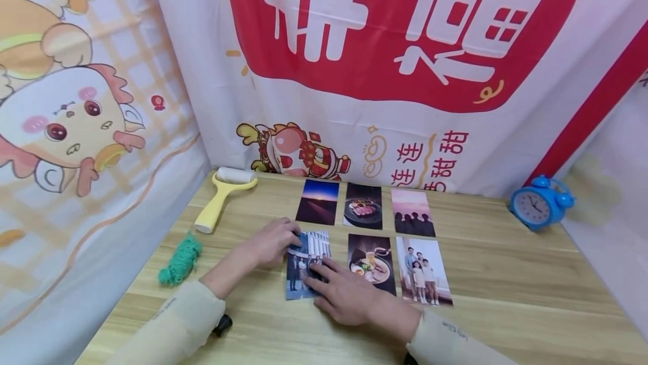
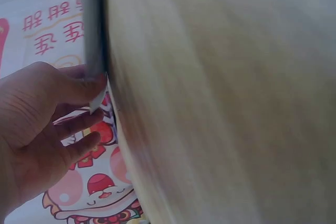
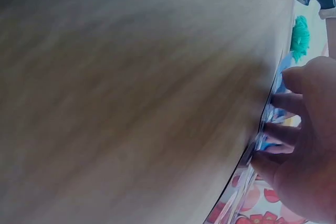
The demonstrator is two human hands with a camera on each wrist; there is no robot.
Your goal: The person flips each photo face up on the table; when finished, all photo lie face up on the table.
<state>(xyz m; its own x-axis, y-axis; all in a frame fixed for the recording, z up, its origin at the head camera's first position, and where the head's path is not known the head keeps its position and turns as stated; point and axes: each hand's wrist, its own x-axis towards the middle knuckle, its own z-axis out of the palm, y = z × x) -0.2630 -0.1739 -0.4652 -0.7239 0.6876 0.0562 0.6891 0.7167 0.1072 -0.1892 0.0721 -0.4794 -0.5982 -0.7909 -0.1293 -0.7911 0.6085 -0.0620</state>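
Several photo prints lie in two rows on the wooden table. At the front left is a print of people before a tall building (image 1: 305, 262). My left hand (image 1: 275, 241) is at its upper left corner; in the left wrist view that hand (image 2: 39, 124) pinches the corner between thumb and index finger, its other fingers loose. My right hand (image 1: 349, 296) rests its spread fingertips on the print's lower right part; in the right wrist view the hand (image 3: 310, 145) has its fingers extended onto the print. To its right lie a noodle bowl print (image 1: 372, 266) and a family print (image 1: 424, 272).
Behind them lie a sunset road print (image 1: 318, 202), a meat dish print (image 1: 363, 207) and a silhouettes print (image 1: 412, 213). A yellow-handled lint roller (image 1: 215, 204) and green yarn (image 1: 180, 259) lie left. A blue alarm clock (image 1: 540, 203) stands right. Printed cloths (image 1: 192, 61) hang around the table.
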